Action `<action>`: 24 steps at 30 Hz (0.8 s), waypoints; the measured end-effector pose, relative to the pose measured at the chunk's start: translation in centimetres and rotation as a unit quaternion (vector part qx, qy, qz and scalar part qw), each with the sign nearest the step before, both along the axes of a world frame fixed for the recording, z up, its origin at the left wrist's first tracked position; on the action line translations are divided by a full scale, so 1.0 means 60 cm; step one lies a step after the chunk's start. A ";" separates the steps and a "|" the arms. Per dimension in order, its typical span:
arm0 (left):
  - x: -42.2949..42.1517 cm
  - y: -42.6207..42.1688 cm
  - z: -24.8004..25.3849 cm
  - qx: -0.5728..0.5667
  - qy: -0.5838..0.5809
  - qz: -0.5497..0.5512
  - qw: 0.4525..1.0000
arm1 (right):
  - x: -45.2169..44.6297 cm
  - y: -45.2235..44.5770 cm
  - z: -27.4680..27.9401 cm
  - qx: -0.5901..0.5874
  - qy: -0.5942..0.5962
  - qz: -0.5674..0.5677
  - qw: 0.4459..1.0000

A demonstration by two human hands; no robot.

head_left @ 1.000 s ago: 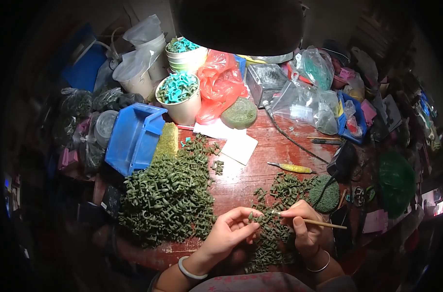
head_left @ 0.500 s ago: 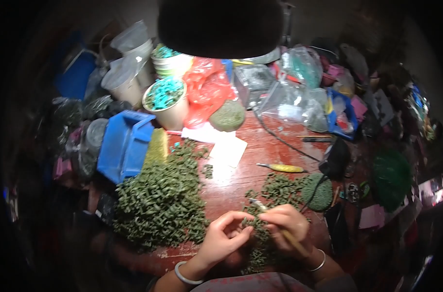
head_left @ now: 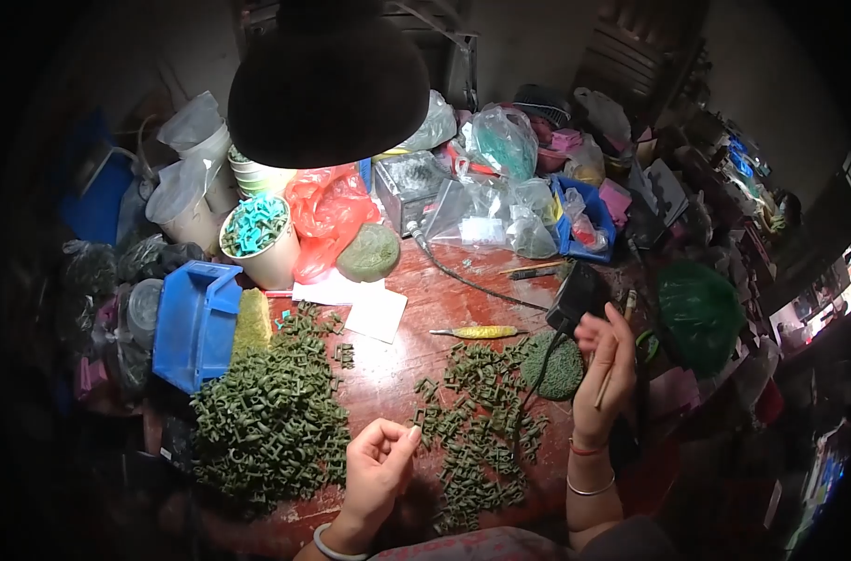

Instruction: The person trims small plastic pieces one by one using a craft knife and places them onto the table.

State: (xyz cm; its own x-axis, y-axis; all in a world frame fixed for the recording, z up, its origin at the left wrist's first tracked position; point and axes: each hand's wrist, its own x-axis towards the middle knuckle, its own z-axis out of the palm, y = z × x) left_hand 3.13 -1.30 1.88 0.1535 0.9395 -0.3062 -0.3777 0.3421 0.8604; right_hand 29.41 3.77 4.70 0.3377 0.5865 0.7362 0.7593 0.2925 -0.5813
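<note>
My left hand [head_left: 377,475] is curled, thumb against the fingers, at the near edge of a pile of small green wax-like pieces [head_left: 477,425]; anything in its pinch is too small to make out. My right hand [head_left: 605,388] is raised at the right, by the black box. It holds a thin wooden-handled tool [head_left: 601,393], whose end points up past the fingers. A round green textured pad [head_left: 550,366] lies just left of that hand. To the left rises a larger heap of similar green pieces [head_left: 274,425].
A yellow-handled tool [head_left: 479,332] and a white card [head_left: 377,314] lie on the red table [head_left: 402,374]. A blue bin [head_left: 196,327] stands left, near a cup of turquoise pieces [head_left: 257,229]. A black box [head_left: 579,294] with a cable sits right. A dark lamp [head_left: 327,84] hangs above.
My right hand has moved up and right with the tool, away from my left hand, which stays low with its fingers more closed. The whole view has shifted to the right.
</note>
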 end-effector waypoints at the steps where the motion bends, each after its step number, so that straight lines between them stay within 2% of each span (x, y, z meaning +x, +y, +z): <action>1: -0.001 -0.001 -0.003 -0.002 0.001 0.002 1.000 | 0.003 -0.012 0.002 -0.047 0.070 0.050 0.995; 2: -0.001 -0.001 -0.008 0.016 -0.010 0.017 1.000 | 0.002 -0.021 0.004 -0.094 0.139 0.099 0.981; 4: -0.004 -0.002 -0.013 0.033 -0.019 0.034 0.999 | -0.008 -0.022 0.009 -0.111 0.096 0.098 0.984; 6: -0.007 -0.002 -0.014 0.050 -0.077 0.047 0.995 | -0.014 -0.021 0.006 -0.170 -0.070 0.120 0.976; 10: -0.007 -0.001 -0.019 0.038 -0.088 0.042 0.994 | -0.026 -0.010 -0.018 -0.253 -0.143 0.212 0.933; 15: -0.002 0.003 -0.014 0.021 -0.058 0.030 0.998 | -0.042 -0.001 -0.049 -0.275 -0.185 0.227 0.916; 20: -0.004 0.001 -0.026 0.026 -0.106 0.018 0.994 | -0.059 -0.010 -0.027 -0.293 -0.094 0.280 0.909; 22: 0.012 0.003 -0.012 0.087 0.003 0.022 0.996 | -0.073 -0.017 -0.018 -0.294 -0.061 0.294 0.907; 23: 0.005 -0.001 -0.025 0.100 0.061 -0.037 0.992 | -0.081 -0.024 -0.016 -0.306 -0.002 0.318 0.897; 24: 0.011 -0.002 -0.017 0.121 0.075 -0.051 0.988 | -0.089 -0.030 -0.011 -0.317 0.058 0.340 0.883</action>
State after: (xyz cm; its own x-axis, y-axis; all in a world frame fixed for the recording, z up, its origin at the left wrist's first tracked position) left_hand 3.79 -1.45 0.89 0.2212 0.9701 -0.1002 -0.2142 0.1486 0.9654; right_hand 24.09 1.94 4.06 -0.2000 0.9650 0.1698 0.4581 0.2452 -0.8544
